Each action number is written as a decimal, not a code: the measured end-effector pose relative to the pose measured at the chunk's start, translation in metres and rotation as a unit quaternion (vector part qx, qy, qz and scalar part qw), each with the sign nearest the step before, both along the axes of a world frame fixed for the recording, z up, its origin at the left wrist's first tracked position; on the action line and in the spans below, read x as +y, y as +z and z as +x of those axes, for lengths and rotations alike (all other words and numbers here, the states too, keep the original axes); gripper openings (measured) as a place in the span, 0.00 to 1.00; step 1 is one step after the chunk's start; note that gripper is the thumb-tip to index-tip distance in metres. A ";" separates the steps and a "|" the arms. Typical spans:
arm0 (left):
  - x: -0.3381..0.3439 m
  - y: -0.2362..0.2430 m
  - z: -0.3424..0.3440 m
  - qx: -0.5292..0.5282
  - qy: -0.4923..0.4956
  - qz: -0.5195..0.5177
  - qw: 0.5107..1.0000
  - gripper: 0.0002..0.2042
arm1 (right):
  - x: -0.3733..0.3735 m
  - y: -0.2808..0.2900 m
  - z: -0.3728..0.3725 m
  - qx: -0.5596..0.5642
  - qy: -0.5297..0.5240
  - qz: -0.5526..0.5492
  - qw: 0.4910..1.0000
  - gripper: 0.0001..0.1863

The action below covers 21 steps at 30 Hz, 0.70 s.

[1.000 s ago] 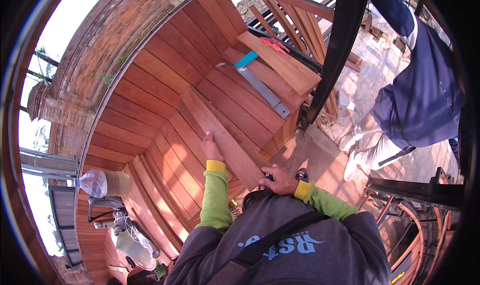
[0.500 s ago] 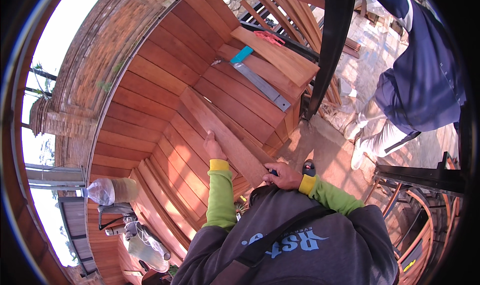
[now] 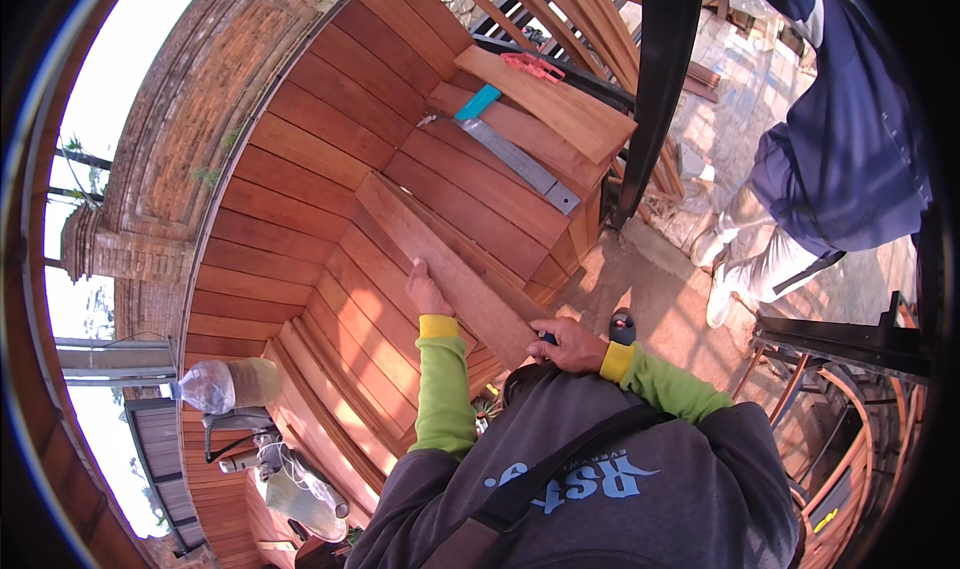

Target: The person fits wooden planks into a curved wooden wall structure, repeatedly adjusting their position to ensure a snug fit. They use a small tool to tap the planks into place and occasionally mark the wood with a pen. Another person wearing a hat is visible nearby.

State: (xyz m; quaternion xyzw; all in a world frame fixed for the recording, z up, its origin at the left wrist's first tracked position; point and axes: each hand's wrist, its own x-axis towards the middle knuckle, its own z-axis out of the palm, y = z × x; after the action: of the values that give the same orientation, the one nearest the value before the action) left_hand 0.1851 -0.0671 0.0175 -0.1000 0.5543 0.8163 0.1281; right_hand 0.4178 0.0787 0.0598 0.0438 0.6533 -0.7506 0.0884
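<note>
Little changes: my left grip point(image 3: 428, 294) still holds the edge of the plank point(image 3: 457, 274) slanting away ahead, and my right grip point(image 3: 573, 349) stays closed around a small dark-blue object point(image 3: 548, 338) at the plank's near end, keeping it steadied.

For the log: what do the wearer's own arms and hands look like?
The left hand and right hand are bare, with no gloves. Both forearms wear bright lime-green sleeves ending in yellow cuffs. The shorter, wider sleeves of a dark grey top cover the upper arms. No markings show on the green fabric.
</note>
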 end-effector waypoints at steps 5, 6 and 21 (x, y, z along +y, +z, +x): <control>0.007 0.006 0.003 -0.006 0.008 -0.017 1.000 0.13 | 0.002 -0.004 0.001 0.003 -0.013 -0.001 1.000 0.10; 0.005 0.004 0.001 -0.003 0.008 -0.023 1.000 0.13 | 0.003 -0.004 0.002 0.004 -0.011 0.001 1.000 0.10; 0.010 0.017 0.082 -0.006 0.007 -0.018 1.000 0.13 | 0.003 0.002 0.005 -0.048 -0.089 0.018 0.995 0.14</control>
State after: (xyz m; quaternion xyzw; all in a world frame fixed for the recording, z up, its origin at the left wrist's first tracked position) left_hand 0.2672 -0.0568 0.0346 -0.1110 0.5677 0.8062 0.1243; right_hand 0.4231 0.0822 0.0622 0.1395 0.6549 -0.7409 0.0518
